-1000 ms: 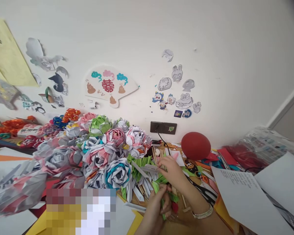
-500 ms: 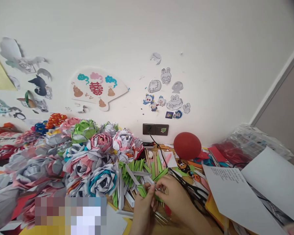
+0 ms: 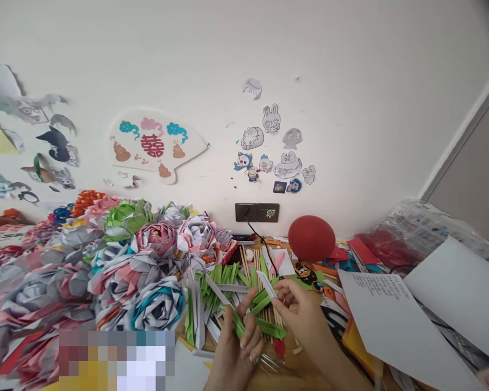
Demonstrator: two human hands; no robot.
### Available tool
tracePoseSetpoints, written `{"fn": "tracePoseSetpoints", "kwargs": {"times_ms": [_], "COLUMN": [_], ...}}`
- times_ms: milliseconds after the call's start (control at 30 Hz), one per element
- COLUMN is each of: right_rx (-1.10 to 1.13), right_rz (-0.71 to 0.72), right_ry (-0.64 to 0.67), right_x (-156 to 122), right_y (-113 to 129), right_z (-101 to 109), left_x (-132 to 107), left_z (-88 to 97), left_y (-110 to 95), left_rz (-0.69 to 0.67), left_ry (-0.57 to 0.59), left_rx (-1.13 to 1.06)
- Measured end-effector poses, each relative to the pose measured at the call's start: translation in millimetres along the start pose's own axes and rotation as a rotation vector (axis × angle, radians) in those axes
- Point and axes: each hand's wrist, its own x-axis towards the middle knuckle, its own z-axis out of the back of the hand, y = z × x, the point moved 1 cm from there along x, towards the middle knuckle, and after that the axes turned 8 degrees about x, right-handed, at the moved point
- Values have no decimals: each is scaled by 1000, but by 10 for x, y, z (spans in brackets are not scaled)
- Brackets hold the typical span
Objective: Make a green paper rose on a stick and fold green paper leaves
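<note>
My right hand (image 3: 296, 308) pinches a white folded paper strip (image 3: 265, 284) between thumb and fingertips, with its far end tilted up and left. Below and to the left, my left hand (image 3: 244, 345) has its fingers curled around a green folded paper strip (image 3: 237, 325), and its index finger is raised. Another green strip (image 3: 272, 328) sticks out to the right of those fingers; whether it is held too, I cannot tell. Behind the hands lies a heap of green and white folded strips (image 3: 220, 293). Thin sticks (image 3: 264, 312) run between the hands.
Large folded paper flowers (image 3: 158, 304) pile up on the left. A red balloon (image 3: 312, 239) rests against the wall at the back. To the right are black-handled scissors (image 3: 334, 320) and a printed white sheet (image 3: 375, 309). A cable (image 3: 261, 236) hangs from the wall socket (image 3: 256, 212).
My hands were together over the strips and have come apart. My right hand has drawn a white strip up and right, while the left fingers have opened somewhat around the green strip.
</note>
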Motion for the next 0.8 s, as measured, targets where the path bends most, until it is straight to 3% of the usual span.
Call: {"fn": "tracePoseSetpoints", "kwargs": {"times_ms": [133,233,333,467,567,633,700,800], "right_rx": [-22,-18,-39,-48,16,51,71,27], "right_rz": [94,194,158,63,35,35,70,83], "right_ry": [-84,25,163,211,227,231,208,136], "right_x": [0,-58,-133,-179,-167,-145,-114,-61], "right_y": [-35,75,223,299,253,209,174,117], "right_z": [15,-22,-67,-106,-131,-136,-119,-48], "left_x": [11,15,3,-30,-54,-59,-46,8], "left_z": [-18,-29,-15,45,75,74,63,52], "left_y": [-32,15,95,200,246,244,209,99], "left_rz": [82,224,383,503,440,366,312,194], "left_ry": [100,192,215,234,362,378,311,117], "left_rx": [-69,-26,28,123,222,279,274,182]}}
